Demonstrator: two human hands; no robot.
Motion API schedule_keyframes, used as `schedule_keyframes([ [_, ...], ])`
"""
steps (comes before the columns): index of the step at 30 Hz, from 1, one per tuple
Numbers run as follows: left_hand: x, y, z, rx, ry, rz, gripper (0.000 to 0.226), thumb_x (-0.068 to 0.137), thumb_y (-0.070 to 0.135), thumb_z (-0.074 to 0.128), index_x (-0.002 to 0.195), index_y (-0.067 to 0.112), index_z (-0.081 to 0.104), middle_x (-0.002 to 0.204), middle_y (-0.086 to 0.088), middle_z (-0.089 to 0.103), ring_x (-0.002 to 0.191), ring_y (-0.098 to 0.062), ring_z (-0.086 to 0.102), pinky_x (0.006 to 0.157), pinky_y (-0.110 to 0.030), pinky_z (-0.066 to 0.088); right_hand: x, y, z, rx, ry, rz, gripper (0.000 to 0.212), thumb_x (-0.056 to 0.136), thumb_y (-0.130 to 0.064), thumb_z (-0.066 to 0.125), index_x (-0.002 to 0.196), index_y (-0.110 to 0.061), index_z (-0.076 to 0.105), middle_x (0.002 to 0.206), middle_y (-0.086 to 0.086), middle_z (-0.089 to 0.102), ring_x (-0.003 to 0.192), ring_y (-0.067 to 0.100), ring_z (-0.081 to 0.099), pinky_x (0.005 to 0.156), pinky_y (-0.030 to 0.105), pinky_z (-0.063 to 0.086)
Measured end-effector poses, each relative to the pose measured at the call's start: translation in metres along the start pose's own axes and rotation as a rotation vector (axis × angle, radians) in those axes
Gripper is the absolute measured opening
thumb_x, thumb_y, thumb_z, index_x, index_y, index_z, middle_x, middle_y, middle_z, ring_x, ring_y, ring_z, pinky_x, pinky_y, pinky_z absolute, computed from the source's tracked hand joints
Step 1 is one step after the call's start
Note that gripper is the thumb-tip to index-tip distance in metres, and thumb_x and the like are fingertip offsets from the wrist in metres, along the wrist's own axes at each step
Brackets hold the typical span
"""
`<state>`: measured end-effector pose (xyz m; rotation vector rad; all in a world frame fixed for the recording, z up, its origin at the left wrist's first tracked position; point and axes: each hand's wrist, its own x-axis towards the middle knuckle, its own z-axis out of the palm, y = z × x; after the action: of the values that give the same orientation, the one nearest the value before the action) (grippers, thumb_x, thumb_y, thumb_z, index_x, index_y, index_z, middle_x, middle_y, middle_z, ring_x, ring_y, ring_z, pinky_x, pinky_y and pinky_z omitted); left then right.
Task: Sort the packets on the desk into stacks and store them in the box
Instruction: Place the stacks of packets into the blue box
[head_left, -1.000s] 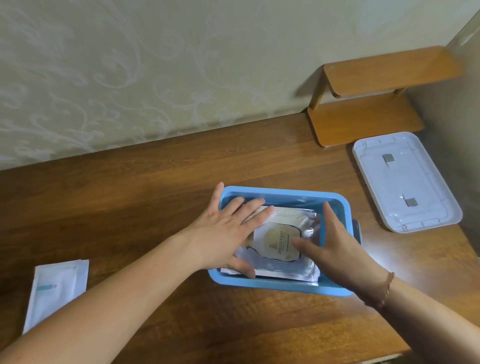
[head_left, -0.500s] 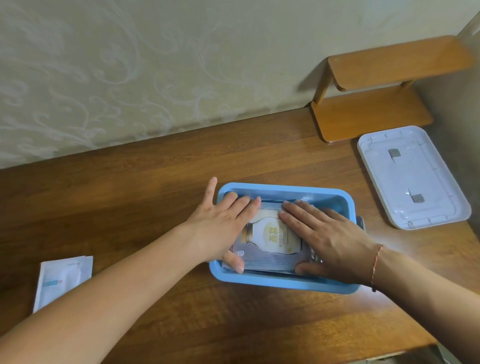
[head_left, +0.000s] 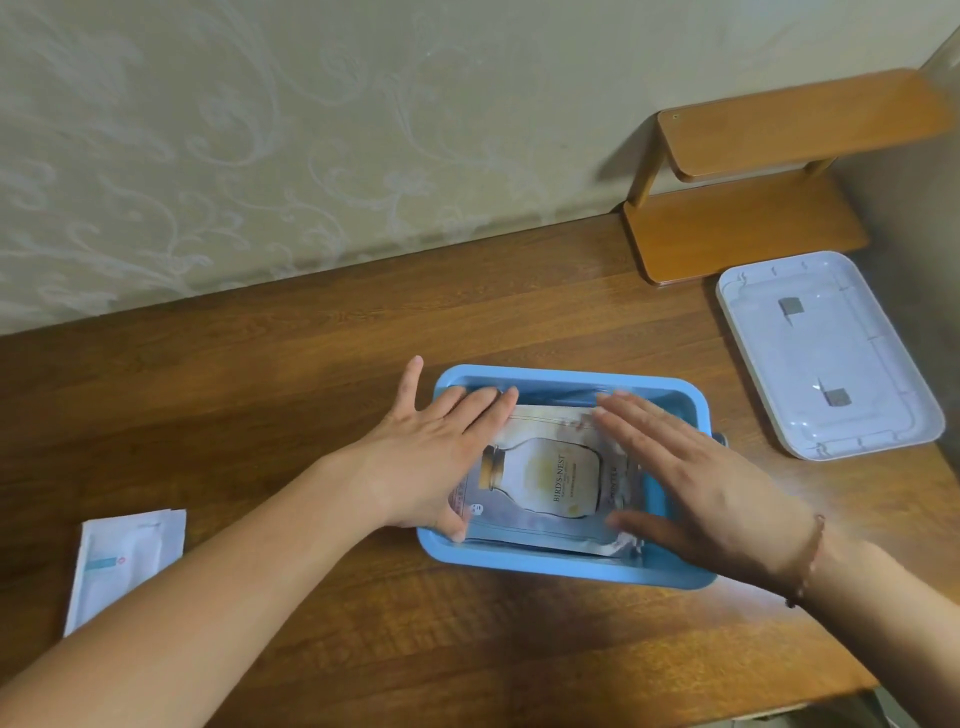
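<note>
A blue plastic box (head_left: 550, 565) sits on the wooden desk (head_left: 322, 332) in front of me. Inside it lies a stack of silvery packets (head_left: 545, 483); the top one shows a pale bottle picture. My left hand (head_left: 431, 457) lies flat on the stack's left side, fingers straight, thumb at the near left corner. My right hand (head_left: 691, 483) lies flat over the stack's right side, fingers straight and spread, thumb near the packets' near right corner. A small stack of white packets (head_left: 124, 561) with a blue mark rests on the desk at the far left.
A white lid (head_left: 826, 353) lies upside down on the desk at the right. Behind it a small two-level wooden shelf (head_left: 748, 223) stands against the patterned wall. The desk's front edge runs close below my right forearm.
The stack of packets has settled flat into the box. My right hand turned from edge-on to flat and slid toward the stack's right side. My left hand stayed flat on the left side.
</note>
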<state>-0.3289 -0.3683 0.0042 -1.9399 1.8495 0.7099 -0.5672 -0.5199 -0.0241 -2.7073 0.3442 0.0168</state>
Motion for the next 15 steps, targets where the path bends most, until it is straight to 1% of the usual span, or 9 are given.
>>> schedule_keyframes([
  [3, -0.002, 0.000, -0.003, -0.028, -0.003, 0.007, 0.130, 0.076, 0.058, 0.071, 0.146, 0.026, -0.033, 0.161, 0.008, -0.017, 0.149, -0.018, -0.010, 0.111, -0.065, -0.017, -0.014, -0.011, -0.012, 0.271, 0.330, 0.186, 0.064, 0.086, -0.048, 0.061, 0.139, -0.013, 0.051, 0.143, -0.002, 0.051, 0.133, 0.005, 0.044, 0.112, 0.017, 0.032],
  [5, -0.004, 0.000, -0.005, -0.043, 0.005, 0.013, 0.130, 0.076, 0.059, 0.070, 0.145, 0.027, -0.034, 0.160, 0.009, -0.021, 0.149, -0.018, -0.013, 0.111, -0.064, -0.018, -0.022, -0.023, -0.013, 0.553, 0.461, 0.395, 0.063, 0.084, -0.048, 0.065, 0.136, -0.015, 0.056, 0.137, -0.007, 0.057, 0.125, 0.004, 0.053, 0.107, 0.019, 0.039],
  [6, -0.005, 0.001, -0.006, -0.052, 0.010, 0.014, 0.129, 0.077, 0.061, 0.069, 0.145, 0.028, -0.035, 0.160, 0.009, -0.022, 0.149, -0.018, -0.014, 0.112, -0.063, -0.018, -0.024, -0.030, -0.011, 0.747, 0.443, 0.506, 0.070, 0.082, -0.055, 0.066, 0.139, -0.018, 0.052, 0.140, -0.011, 0.055, 0.127, 0.002, 0.052, 0.109, 0.022, 0.039],
  [7, -0.006, 0.001, -0.007, -0.065, 0.014, 0.014, 0.127, 0.077, 0.063, 0.067, 0.145, 0.028, -0.035, 0.160, 0.010, -0.023, 0.149, -0.018, -0.015, 0.112, -0.063, -0.018, -0.024, -0.037, -0.009, 0.907, 0.361, 0.611, 0.077, 0.080, -0.058, 0.067, 0.145, -0.023, 0.044, 0.145, -0.015, 0.048, 0.132, 0.000, 0.046, 0.112, 0.027, 0.036],
  [9, -0.007, 0.001, -0.006, -0.082, 0.029, 0.016, 0.122, 0.079, 0.068, 0.060, 0.146, 0.028, -0.033, 0.160, 0.010, -0.022, 0.149, -0.017, -0.014, 0.112, -0.062, -0.018, -0.021, -0.048, 0.000, 1.002, 0.151, 0.757, 0.084, 0.082, -0.048, 0.069, 0.152, -0.032, 0.026, 0.151, -0.024, 0.031, 0.138, -0.003, 0.033, 0.118, 0.036, 0.029],
  [10, -0.007, 0.002, -0.006, -0.082, 0.042, 0.019, 0.118, 0.081, 0.070, 0.056, 0.147, 0.028, -0.032, 0.160, 0.009, -0.020, 0.149, -0.017, -0.013, 0.113, -0.061, -0.019, -0.017, -0.050, 0.005, 1.006, 0.079, 0.802, 0.083, 0.084, -0.044, 0.071, 0.152, -0.035, 0.024, 0.150, -0.024, 0.032, 0.138, -0.001, 0.033, 0.118, 0.038, 0.029],
  [11, -0.007, 0.002, -0.005, -0.083, 0.059, 0.021, 0.115, 0.082, 0.072, 0.052, 0.148, 0.028, -0.030, 0.161, 0.009, -0.018, 0.149, -0.017, -0.011, 0.113, -0.061, -0.018, -0.012, -0.051, 0.007, 1.024, 0.055, 0.840, 0.078, 0.083, -0.045, 0.071, 0.148, -0.034, 0.030, 0.146, -0.021, 0.041, 0.135, 0.004, 0.040, 0.115, 0.041, 0.034],
  [13, -0.007, 0.003, -0.003, -0.103, 0.093, 0.019, 0.107, 0.084, 0.074, 0.046, 0.150, 0.029, -0.025, 0.162, 0.009, -0.012, 0.150, -0.015, -0.007, 0.113, -0.061, -0.018, 0.000, -0.046, 0.012, 1.116, 0.091, 0.928, 0.062, 0.077, -0.044, 0.069, 0.131, -0.023, 0.049, 0.126, -0.006, 0.063, 0.117, 0.014, 0.060, 0.099, 0.040, 0.049],
  [15, -0.005, 0.005, 0.001, -0.139, 0.119, 0.012, 0.099, 0.086, 0.073, 0.041, 0.152, 0.030, -0.019, 0.162, 0.009, -0.005, 0.149, -0.013, -0.002, 0.115, -0.060, -0.015, 0.012, -0.042, 0.013, 1.233, 0.113, 0.998, 0.034, 0.086, -0.030, 0.067, 0.113, -0.012, 0.056, 0.106, 0.004, 0.068, 0.095, 0.016, 0.065, 0.076, 0.030, 0.052],
])
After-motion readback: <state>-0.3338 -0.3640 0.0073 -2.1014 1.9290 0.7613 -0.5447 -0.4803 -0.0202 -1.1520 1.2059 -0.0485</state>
